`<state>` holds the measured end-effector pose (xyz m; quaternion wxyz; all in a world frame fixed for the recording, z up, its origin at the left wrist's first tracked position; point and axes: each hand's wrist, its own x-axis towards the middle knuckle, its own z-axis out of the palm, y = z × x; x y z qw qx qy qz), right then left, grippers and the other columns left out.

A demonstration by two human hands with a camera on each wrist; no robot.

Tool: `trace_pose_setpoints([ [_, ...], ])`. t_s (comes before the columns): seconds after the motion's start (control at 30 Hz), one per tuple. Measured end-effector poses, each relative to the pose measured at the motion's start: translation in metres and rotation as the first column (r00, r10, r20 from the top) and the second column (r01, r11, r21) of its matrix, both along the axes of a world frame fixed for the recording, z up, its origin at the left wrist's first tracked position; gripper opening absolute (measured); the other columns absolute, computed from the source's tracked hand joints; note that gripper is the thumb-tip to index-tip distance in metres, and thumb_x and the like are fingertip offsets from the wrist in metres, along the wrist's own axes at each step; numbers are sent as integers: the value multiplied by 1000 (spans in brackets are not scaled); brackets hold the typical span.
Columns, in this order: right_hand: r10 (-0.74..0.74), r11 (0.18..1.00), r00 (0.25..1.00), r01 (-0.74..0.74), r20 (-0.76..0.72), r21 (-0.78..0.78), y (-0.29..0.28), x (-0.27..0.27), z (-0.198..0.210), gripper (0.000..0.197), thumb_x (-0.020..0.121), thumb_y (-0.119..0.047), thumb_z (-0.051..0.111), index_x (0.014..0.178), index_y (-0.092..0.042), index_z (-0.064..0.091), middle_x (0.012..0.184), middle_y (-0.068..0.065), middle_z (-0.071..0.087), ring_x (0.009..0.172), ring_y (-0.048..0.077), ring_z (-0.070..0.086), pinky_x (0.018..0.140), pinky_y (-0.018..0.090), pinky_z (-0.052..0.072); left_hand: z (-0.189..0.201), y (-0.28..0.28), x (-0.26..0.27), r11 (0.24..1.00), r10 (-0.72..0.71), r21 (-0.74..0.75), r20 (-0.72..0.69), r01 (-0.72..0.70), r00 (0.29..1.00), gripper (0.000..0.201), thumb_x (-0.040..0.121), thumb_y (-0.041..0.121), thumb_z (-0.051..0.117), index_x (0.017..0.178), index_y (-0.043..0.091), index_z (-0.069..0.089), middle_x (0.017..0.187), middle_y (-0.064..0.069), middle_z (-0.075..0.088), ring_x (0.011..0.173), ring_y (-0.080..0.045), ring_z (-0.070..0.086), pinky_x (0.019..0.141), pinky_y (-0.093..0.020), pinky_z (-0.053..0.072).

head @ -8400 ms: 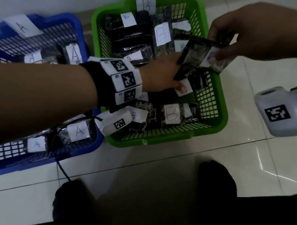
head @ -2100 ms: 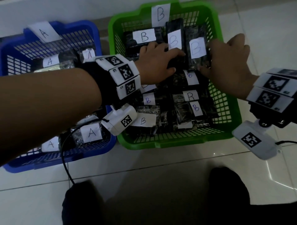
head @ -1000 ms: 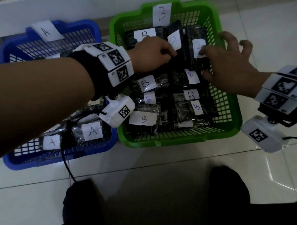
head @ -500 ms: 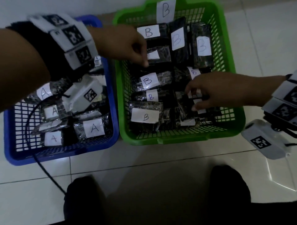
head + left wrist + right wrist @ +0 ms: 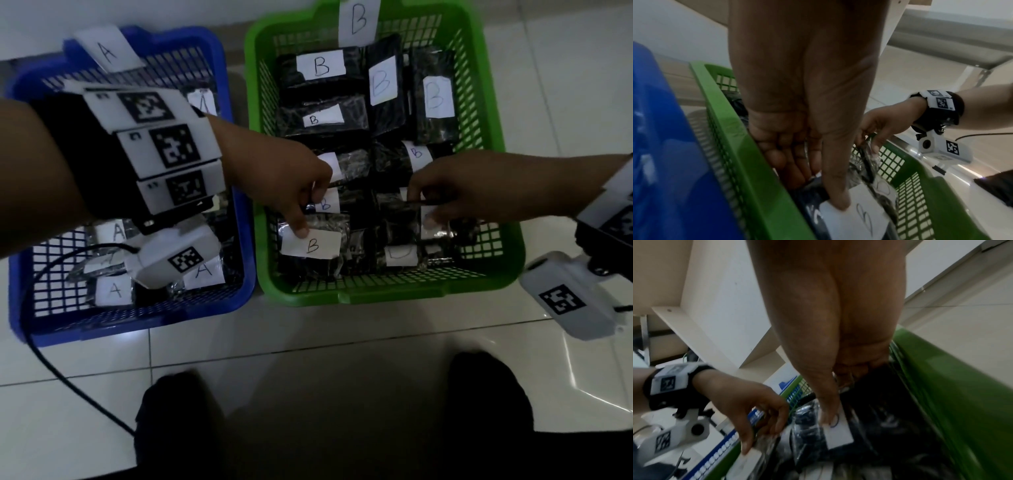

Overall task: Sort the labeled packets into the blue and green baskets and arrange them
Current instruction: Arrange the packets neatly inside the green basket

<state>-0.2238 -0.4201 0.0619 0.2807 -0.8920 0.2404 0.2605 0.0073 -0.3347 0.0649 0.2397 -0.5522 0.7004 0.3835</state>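
Note:
The green basket (image 5: 376,296) is packed with several black packets with white "B" labels. The blue basket (image 5: 137,317) to its left holds packets labeled "A". My left hand (image 5: 305,219) is in the green basket's near-left corner. It pinches the front-left B packet (image 5: 318,246), thumb on the label (image 5: 865,216) and fingers curled behind its far edge. My right hand (image 5: 424,209) is at the near right of the same basket. It pinches another B packet (image 5: 838,433), thumb on its label. Its palm hides the curled fingers.
Both baskets sit side by side on a white tiled floor. My dark shoes (image 5: 178,411) stand in front of them. A black cable (image 5: 68,370) trails from the left wrist across the floor. White furniture (image 5: 701,331) stands beyond the baskets.
My left hand came from the green basket's far-left edge to the front-left B packet and took hold of it. The right hand stays over the near-right packets, pinching one.

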Motion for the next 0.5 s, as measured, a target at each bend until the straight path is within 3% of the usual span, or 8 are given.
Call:
trace_pose_setpoints([
  [0.1, -141, 990, 984, 139, 113, 26, -11, 0, 13, 22, 87, -25, 63, 108, -29, 59, 101, -4, 60, 80, 6, 53, 64, 20, 36, 0, -3, -1, 999, 36, 35, -20, -36, 999, 40, 77, 37, 74, 109, 21, 55, 95, 5, 64, 74, -1, 53, 59, -6, 41],
  [0.17, -226, 974, 959, 225, 168, 24, -18, 1, 19, 23, 90, -25, 59, 113, -27, 59, 99, -3, 60, 79, 7, 53, 64, 19, 37, 3, -3, 0, 996, 52, 71, -52, -49, 997, 36, 78, 34, 73, 109, 23, 57, 89, 7, 65, 71, 1, 54, 57, -3, 40],
  [0.23, -332, 943, 916, 327, 224, 61, -21, 2, 21, 29, 92, -21, 57, 120, -25, 55, 102, 2, 62, 85, 23, 59, 71, 29, 46, 5, -3, 0, 994, 63, 97, -67, -57, 996, 29, 80, 30, 73, 104, 23, 59, 84, 8, 64, 69, -2, 54, 56, -6, 41],
  [0.33, -470, 883, 824, 434, 317, 180, -19, 9, 24, 28, 89, -16, 59, 111, -23, 44, 101, 7, 65, 87, 34, 63, 76, 46, 52, 16, -6, 3, 989, 102, 117, -77, -92, 992, 18, 81, 23, 71, 97, 22, 63, 83, 8, 65, 75, -9, 59, 64, -15, 45],
  [0.4, -404, 913, 842, 398, 357, 94, -19, 19, 25, 29, 86, -17, 62, 110, -20, 45, 102, 2, 60, 91, 29, 60, 75, 39, 50, 25, -6, 5, 984, 127, 134, -96, -113, 987, 14, 80, 24, 72, 92, 25, 65, 83, 8, 68, 80, -13, 62, 69, -21, 48],
  [0.5, -244, 962, 896, 273, 371, -25, -17, 44, 22, 36, 86, -9, 62, 119, -16, 50, 114, 2, 58, 99, 17, 54, 80, 25, 38, 29, -2, 5, 986, 125, 120, -105, -112, 987, 12, 83, 24, 69, 94, 26, 64, 88, 10, 67, 81, -9, 61, 63, -14, 45],
])
